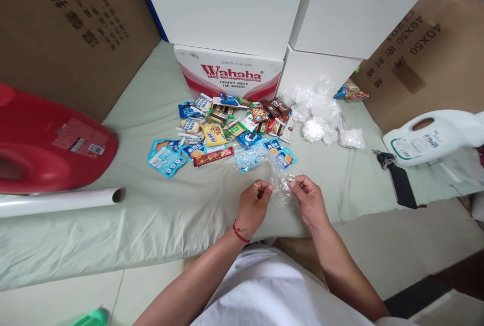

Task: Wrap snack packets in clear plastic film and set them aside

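A clear plastic bag (282, 188) is stretched between my two hands above the front of the cloth-covered surface. My left hand (254, 204), with a ring and a red string bracelet, pinches its left side. Thumb and fingers of my right hand (309, 199) grip the other side. Just beyond the bag lie blue snack packets (249, 157), some partly behind the clear film. A heap of wrapped snacks (227, 124) spreads farther back, with a red bar (214, 156) at its near edge. Crumpled clear plastic bags (317, 109) are piled to the right of the heap.
Behind the snacks stand a Wahaha carton (230, 71) and white boxes (223, 3). At left are a red jug (53, 139) and a white tube (60, 205). A white bottle (434, 137), keys (384, 158) and a black phone (402, 186) lie at right.
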Motion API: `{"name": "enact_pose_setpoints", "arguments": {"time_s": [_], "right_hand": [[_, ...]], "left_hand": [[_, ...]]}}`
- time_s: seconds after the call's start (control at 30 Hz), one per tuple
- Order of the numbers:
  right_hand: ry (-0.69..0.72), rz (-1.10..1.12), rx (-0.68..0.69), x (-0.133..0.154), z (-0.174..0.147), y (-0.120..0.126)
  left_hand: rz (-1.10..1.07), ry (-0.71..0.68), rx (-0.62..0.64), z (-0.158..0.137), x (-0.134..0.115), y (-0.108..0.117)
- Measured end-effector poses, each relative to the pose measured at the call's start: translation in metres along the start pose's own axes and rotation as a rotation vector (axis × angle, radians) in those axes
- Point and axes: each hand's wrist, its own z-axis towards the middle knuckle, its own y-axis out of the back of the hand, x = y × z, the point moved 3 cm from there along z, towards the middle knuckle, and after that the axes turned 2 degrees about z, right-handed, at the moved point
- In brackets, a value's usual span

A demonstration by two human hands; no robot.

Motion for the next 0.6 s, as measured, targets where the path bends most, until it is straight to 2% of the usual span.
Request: {"name": "enact_pose_setpoints", "arguments": {"time_s": [0.1, 0.27, 0.37, 0.43, 0.47, 0.53, 0.6], "right_hand": [[-0.026, 0.069, -0.085, 0.0, 0.003, 0.009], [-0.093, 0.187, -0.107, -0.001, 0.005, 0.019], [-0.106, 0.173, -0.1, -0.004, 0.004, 0.02], [-0.092, 0.136, -0.091, -0.008, 0.002, 0.02], [-0.078, 0.112, -0.087, -0.01, 0.001, 0.019], [-0.049, 0.06, -0.071, -0.013, -0.001, 0.017], [-0.027, 0.013, -0.045, -0.015, -0.004, 0.014]], "left_hand": [[-0.049, 0.02, -0.013, 0.003, -0.002, 0.005], [-0.241, 0.082, -0.021, 0.009, 0.006, 0.017], [-0.171, 0.079, -0.048, 0.005, 0.011, 0.029], [0.009, -0.02, -0.155, -0.004, 0.01, 0.038], [0.118, -0.113, -0.224, -0.009, 0.006, 0.042], [0.318, -0.356, -0.329, -0.021, -0.005, 0.041], [0.487, -0.606, -0.359, -0.03, -0.016, 0.03]]}}
